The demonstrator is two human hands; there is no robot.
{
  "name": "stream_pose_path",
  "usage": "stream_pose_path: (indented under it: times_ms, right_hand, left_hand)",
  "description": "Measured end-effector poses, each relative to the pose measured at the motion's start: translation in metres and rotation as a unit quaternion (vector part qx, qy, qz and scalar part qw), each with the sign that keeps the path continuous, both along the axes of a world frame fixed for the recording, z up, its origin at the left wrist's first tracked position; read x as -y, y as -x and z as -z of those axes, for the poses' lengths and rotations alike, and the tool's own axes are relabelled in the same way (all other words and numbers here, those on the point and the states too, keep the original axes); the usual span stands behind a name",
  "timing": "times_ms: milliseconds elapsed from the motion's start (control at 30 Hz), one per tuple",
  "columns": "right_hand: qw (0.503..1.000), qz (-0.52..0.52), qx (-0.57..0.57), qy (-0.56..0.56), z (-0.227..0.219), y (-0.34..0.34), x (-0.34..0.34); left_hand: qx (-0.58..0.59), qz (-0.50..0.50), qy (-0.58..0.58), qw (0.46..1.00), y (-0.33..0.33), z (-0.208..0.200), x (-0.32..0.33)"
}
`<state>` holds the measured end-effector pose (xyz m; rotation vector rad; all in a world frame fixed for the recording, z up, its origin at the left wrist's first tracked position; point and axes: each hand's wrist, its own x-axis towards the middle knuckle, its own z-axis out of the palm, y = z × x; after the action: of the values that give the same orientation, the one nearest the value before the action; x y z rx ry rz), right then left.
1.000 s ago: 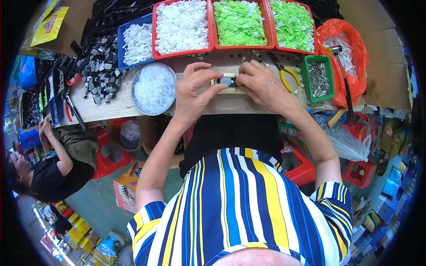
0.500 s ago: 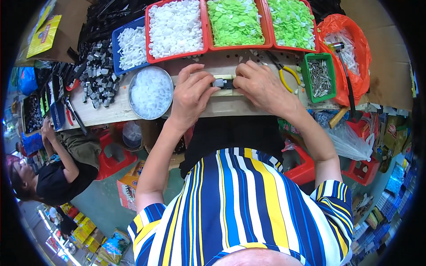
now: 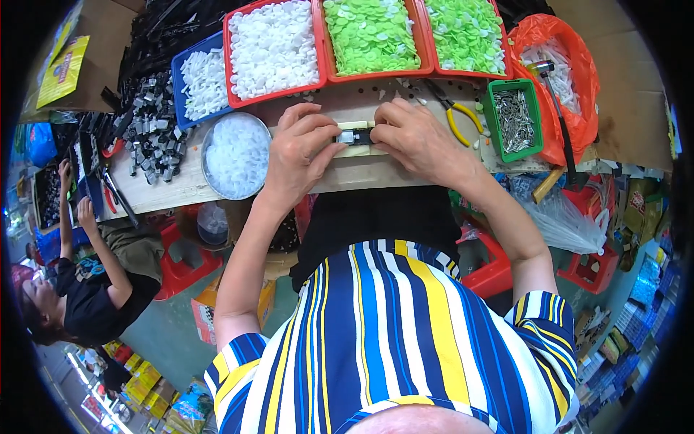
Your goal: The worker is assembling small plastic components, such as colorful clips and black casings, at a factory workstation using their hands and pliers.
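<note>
Both my hands meet over the workbench at a small black and silver part [image 3: 354, 137], which lies between two pale strips of a holder [image 3: 354, 151]. My left hand [image 3: 298, 150] has its thumb and fingers closed at the silver end, partly hiding it. The fingers of my right hand [image 3: 416, 137] are pinched around the black end. Its exact kind is too small to make out. Closest to my left hand is a round metal bowl [image 3: 205, 176] of translucent white pieces. Yellow-handled pliers [image 3: 457, 124] lie beyond my right hand.
Red trays [image 3: 230, 72] of white and green pieces line the back, beside a blue tray [image 3: 178, 87]. Metal-capped black pieces [image 3: 155, 137] are heaped left. A green box [image 3: 492, 116] of metal pins, an orange bag [image 3: 589, 79] and a hammer [image 3: 560, 116] sit right. A co-worker [image 3: 94, 300] sits left.
The bench things appear slightly further left as the view shifts. My hands stay at the same part with little change in grip. The co-worker's arms have moved, one hand now higher.
</note>
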<state>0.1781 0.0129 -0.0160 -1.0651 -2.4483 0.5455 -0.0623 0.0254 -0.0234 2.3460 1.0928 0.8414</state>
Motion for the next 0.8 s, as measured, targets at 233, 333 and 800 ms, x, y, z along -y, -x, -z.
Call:
stream_pose_path:
  times_ms: [233,333,800]
  right_hand:
    - [1.000,-0.002,0.030,0.008,-0.004,0.004,-0.003]
    - [1.000,-0.002,0.025,0.018,-0.007,0.003,-0.002]
    - [0.998,-0.004,0.050,-0.032,-0.020,0.001,-0.005]
  left_hand:
    - [0.009,-0.002,0.009,1.000,0.002,0.002,0.000]
    - [0.013,0.001,0.009,1.000,0.000,-0.004,0.001]
    - [0.062,0.013,0.011,0.998,-0.006,-0.015,-0.004]
